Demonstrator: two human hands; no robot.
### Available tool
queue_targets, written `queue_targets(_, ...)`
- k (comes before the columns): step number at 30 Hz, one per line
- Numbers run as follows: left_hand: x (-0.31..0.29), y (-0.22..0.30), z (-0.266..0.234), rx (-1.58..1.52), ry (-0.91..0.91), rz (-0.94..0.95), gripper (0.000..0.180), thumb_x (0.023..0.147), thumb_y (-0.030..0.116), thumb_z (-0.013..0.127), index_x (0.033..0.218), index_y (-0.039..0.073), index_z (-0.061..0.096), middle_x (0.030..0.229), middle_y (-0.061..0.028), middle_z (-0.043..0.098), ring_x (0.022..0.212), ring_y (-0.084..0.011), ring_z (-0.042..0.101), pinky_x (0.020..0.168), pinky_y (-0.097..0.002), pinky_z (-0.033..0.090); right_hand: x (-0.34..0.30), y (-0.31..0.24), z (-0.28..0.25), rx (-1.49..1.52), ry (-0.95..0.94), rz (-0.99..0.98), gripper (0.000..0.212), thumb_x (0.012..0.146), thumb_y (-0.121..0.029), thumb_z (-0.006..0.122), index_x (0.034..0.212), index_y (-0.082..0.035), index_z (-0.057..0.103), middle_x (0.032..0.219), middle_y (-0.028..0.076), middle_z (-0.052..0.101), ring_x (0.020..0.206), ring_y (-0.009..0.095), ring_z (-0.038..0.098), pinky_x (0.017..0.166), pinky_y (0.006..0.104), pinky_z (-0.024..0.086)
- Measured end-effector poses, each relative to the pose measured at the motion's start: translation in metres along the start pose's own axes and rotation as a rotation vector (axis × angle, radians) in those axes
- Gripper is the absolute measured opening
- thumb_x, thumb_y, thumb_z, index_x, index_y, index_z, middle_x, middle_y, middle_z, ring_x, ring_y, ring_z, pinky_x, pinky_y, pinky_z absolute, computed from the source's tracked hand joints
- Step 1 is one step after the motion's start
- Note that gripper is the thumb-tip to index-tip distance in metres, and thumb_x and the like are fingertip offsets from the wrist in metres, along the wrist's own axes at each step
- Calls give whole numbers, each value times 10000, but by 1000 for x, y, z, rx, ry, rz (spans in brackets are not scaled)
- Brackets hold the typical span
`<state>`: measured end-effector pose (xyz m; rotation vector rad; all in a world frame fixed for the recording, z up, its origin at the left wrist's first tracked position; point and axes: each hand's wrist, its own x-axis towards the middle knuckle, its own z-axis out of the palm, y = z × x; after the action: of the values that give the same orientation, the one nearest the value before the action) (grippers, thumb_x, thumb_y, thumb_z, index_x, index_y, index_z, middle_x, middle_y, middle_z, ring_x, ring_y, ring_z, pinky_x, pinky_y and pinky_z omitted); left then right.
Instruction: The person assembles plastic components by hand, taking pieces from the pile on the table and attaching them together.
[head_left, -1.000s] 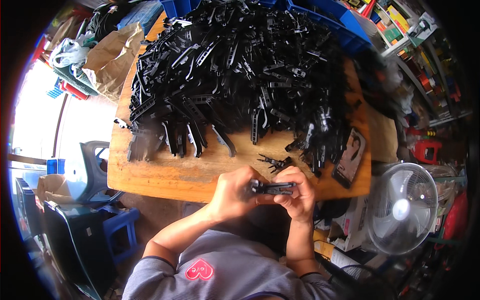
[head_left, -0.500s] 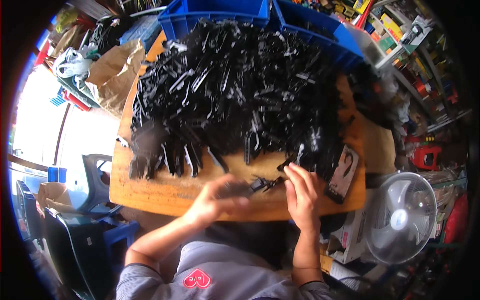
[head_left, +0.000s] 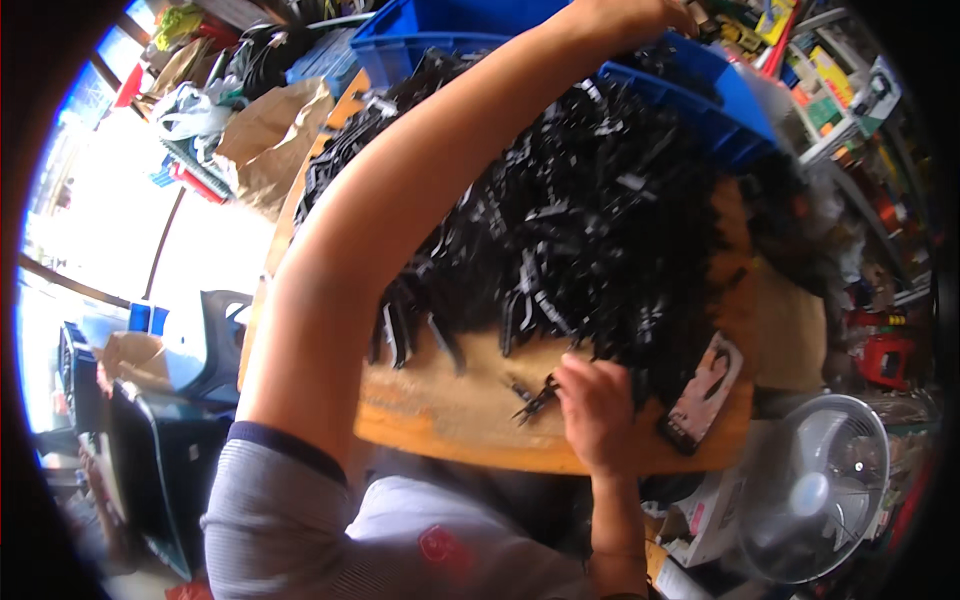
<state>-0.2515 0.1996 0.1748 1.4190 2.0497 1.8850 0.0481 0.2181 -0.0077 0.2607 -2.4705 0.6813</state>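
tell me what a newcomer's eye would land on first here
Probably the left arm, stretched diagonally across the picture, with the left hand near the blue bins at the top. Below it, a big heap of black parts covers much of the wooden table. A fan stands at lower right.

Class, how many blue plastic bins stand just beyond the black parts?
2: a left bin, partly behind the left forearm, and a right bin near the left hand. Others may be hidden.

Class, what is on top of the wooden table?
On the table are a heap of black parts, a phone and a dark piece at the right hand. The left arm hides some of the heap; the wood beneath the heap cannot be seen.
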Motion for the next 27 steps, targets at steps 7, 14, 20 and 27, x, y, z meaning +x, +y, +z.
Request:
queue_targets(7,-288,26,-23,753,-241,-35,187,647,59,631,831,67,597,625,-73,456,588,-252,524,491,-357,430,4,-7,1,139,31,32,364,738,-26,663,1086,-27,557,878,94,594,770,278,547,714,374,441)
queue_targets(14,-357,22,-7,947,-244,-226,217,704,134,670,853,68,526,785,-103,494,730,-282,550,598,-376,441,-8,-49,16,526,29,219,239,733,-63,731,889,-32,554,804,95,582,669,201,573,565,278,458)
queue_targets(20,-357,30,-22,640,-69,-402,188,742,15,598,899,32,495,769,-118,574,632,-220,601,584,-294,471,-36,-60,16,733,145,385,169,747,2,687,902,-10,622,895,105,615,787,198,610,680,275,509)
queue_targets(27,-371,44,10,-283,-218,-636,330,848,15,388,1151,-57,496,755,-105,616,662,-145,598,626,-264,484,-22,-70,1,607,14,199,217,770,3,665,979,-25,612,857,96,601,744,197,605,639,295,491)
